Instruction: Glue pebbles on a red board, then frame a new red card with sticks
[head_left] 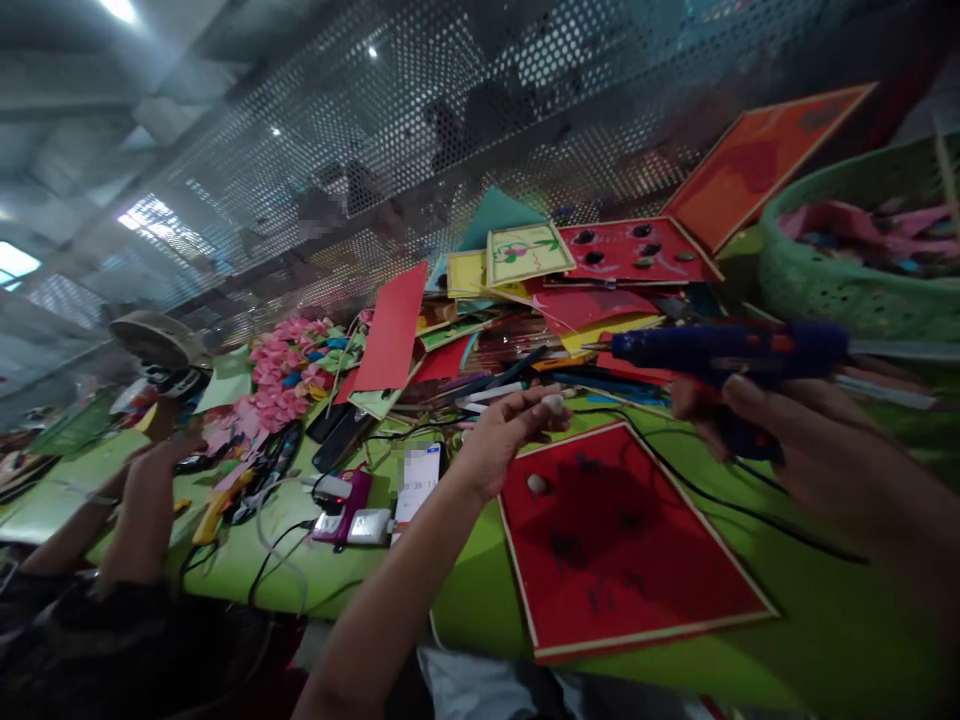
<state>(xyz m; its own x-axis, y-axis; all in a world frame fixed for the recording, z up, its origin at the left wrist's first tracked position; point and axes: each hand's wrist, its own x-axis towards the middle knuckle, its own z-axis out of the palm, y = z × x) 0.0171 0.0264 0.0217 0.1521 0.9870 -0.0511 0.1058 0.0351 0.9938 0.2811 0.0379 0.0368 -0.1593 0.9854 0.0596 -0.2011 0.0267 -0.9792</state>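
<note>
Between the fingertips of my left hand (510, 430) is a small whitish pebble (553, 404), held above the far edge of a red board (630, 570). That board lies flat on the green table, framed with pale strips. One pebble (537, 484) rests near its far left corner, and dark marks are spread over the red surface. My right hand (765, 420) grips a blue hot glue gun (697, 350), its nozzle pointing left, above and beyond the board. A black cord (757, 515) runs over the table below the gun.
A green basket (847, 300) of scraps stands at the right. Framed cards (529, 250), pens and coloured paper are piled at the back. A phone (420, 480) and a purple power strip (341, 510) lie left of my arm. Another person's arms (142, 500) reach in at the left.
</note>
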